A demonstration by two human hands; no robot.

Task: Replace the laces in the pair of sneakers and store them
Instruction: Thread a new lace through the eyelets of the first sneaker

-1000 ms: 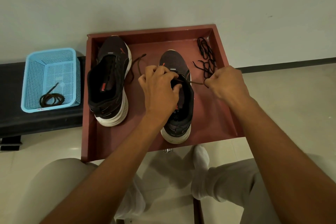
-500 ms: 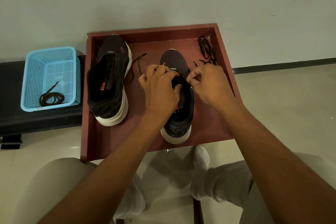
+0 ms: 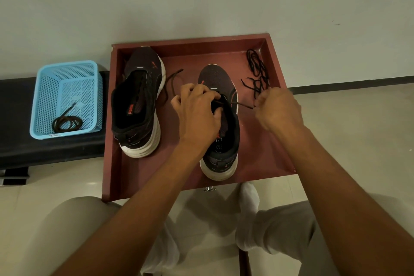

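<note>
Rightward went the right hand point(image 3: 279, 108), pinching the lace point(image 3: 240, 104) taut from the centre sneaker point(image 3: 224, 123); the left hand point(image 3: 197, 112) gripped its throat. One lace lay in the basket point(image 3: 65, 96) at left; relacing remained.

Your left hand point(image 3: 197, 116) rests on the sneaker point(image 3: 220, 123) in the tray point(image 3: 226, 40); the other sneaker point(image 3: 140, 103) lies left of it, the basket point(image 3: 67, 96) farther left, loose laces point(image 3: 257, 71) beyond your right hand point(image 3: 280, 110)
</note>
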